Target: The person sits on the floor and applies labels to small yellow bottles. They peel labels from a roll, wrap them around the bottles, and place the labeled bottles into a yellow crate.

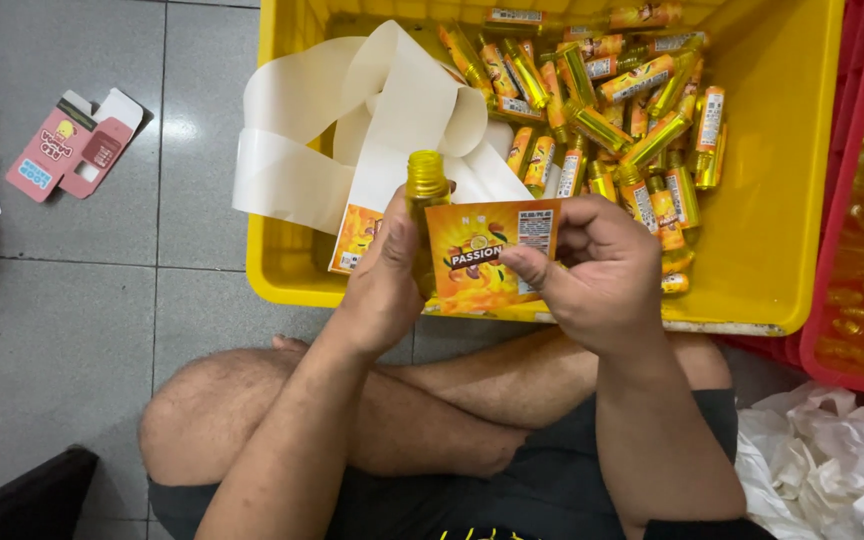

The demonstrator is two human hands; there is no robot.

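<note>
A person sits cross-legged on the grey tiled floor (62, 330), both hands raised in front of a large yellow plastic crate (782, 200). The left hand (384, 275) is wrapped around a small yellow-capped glass bottle (426, 180), its thumb pressed against the bottle's side. The right hand (592, 275) pinches the edge of an orange printed sticker label (482, 260) between thumb and forefinger, holding it flat across the front of the bottle. Both hands are clamped on their things, and the bottle stands upright just above the crate's near rim.

Inside the crate lies a heap of already labelled small orange-and-yellow bottles (612, 110) on the far right side, and a long curl of white label backing strip (372, 120) spills over the left wall. One more orange label hangs on the strip just beside the left hand. A red plastic crate (842, 300) with unlabelled yellow bottles stands touching the right side of the yellow one. Crumpled white plastic wrap (832, 460) lies by the right knee, and a flattened pink cardboard carton (72, 145) lies well apart on the left.

The risks here seem to be a skewed or wrinkled label: if the right hand lets the free end sag, the adhesive may catch crooked or trap a crease. The loose strip could also brush the sticky side, and a slack left grip could let the bottle turn during wrapping.
</note>
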